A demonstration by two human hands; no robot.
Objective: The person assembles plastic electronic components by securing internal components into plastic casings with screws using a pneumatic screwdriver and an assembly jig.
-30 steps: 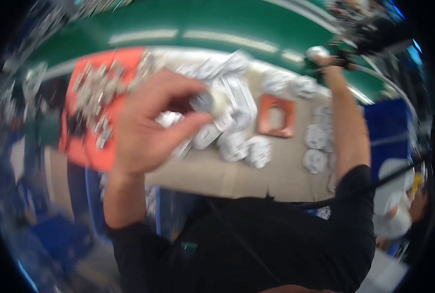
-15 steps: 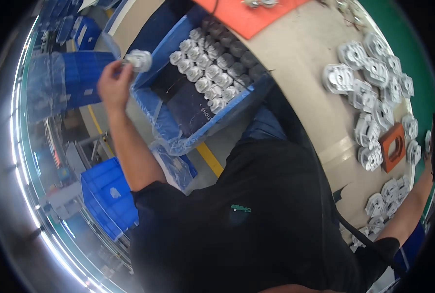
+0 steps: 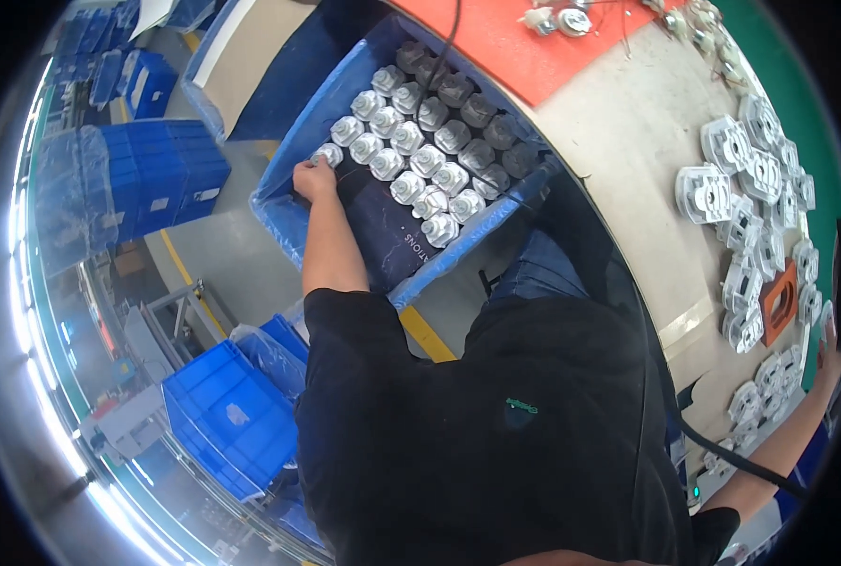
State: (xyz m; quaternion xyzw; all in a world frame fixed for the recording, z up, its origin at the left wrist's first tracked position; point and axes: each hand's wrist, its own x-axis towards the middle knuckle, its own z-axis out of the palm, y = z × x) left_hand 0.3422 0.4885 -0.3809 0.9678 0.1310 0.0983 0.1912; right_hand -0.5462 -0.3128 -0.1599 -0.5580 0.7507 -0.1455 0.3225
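Observation:
My left hand (image 3: 316,179) reaches into the blue plastic-lined bin (image 3: 279,184) and has its fingers closed on a white metal housing (image 3: 327,155). That housing sits at the near left end of the rows, beside other white housings (image 3: 406,138) standing on a dark sheet (image 3: 383,212). At the far right edge, my right hand (image 3: 828,357) is by the workbench's rim, close to several loose white housings (image 3: 743,325). Dark shapes at the picture's rim partly hide it, so its grip does not show.
The beige workbench (image 3: 619,132) carries an orange mat (image 3: 496,38) with small wired parts, more white housings and a red-brown block with an oval hole (image 3: 779,302). Blue crates (image 3: 232,415) stand at the left. A black cable (image 3: 741,462) crosses near my right arm.
My left hand has brought the white housing from outside the bin's left edge into the bin, beside the rows. My right arm stays along the bench, and the whole view has shifted.

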